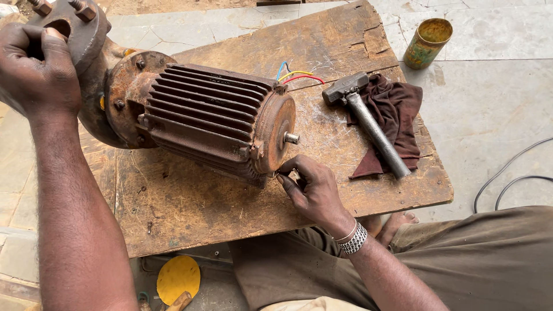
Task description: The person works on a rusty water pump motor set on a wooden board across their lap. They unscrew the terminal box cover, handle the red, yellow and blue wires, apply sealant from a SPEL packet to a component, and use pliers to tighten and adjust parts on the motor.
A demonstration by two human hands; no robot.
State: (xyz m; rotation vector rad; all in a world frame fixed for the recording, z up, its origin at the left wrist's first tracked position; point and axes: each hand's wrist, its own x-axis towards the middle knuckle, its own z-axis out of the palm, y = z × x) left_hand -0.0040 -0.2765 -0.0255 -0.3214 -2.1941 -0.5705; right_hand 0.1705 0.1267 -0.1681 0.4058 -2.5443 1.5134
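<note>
Two hands working on one rusty electric motor, lying on its side on a worn wooden board serving as the counter. Left hand gripping the pump flange at the motor's far left end, fingers curling closed over the flange opening. Right hand pressing against the lower rim of the motor's end cover, just below the stub shaft, fingers pinching together on something too small to make out. Trailing from behind the motor's right end, blue, yellow and red wires. Lying to the right of the motor, a hammer with a metal handle, resting partly on a dark brown rag. Standing well beyond the motor's right, off the board on the stone floor, a rusty green tin can. Showing below the motor, under the board's near edge, a yellow disc.
</note>
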